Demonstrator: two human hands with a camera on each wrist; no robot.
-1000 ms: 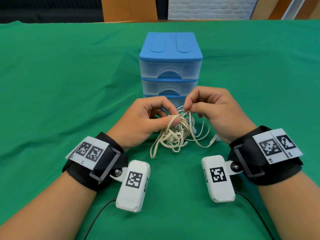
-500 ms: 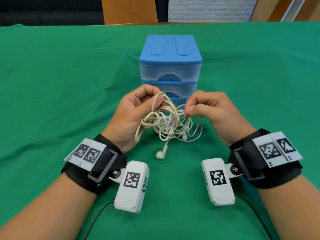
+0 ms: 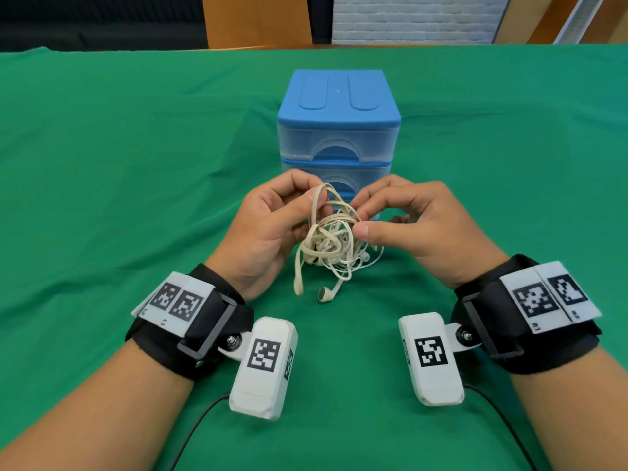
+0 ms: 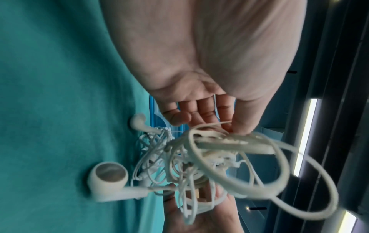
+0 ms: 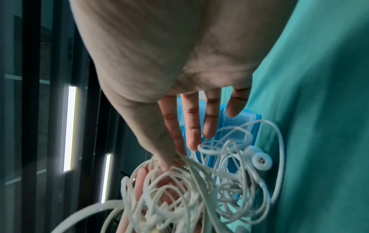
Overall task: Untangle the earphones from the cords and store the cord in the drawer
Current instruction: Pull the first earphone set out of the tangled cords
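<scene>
Early stage: left hand and right hand each pinch the knotted earphones and cord, held at 6 o'clock of the closed drawers; separation and storing remain.

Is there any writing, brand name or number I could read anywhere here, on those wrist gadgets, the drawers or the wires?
No readable words anywhere.
Black-and-white square code patterns, not text, on the white wrist tags and the white camera boxes.
Tiny marks under the tags: too small to read.
Blue plastic drawer unit: no label visible.
White tangle of earphones and cords: no print visible.
</scene>
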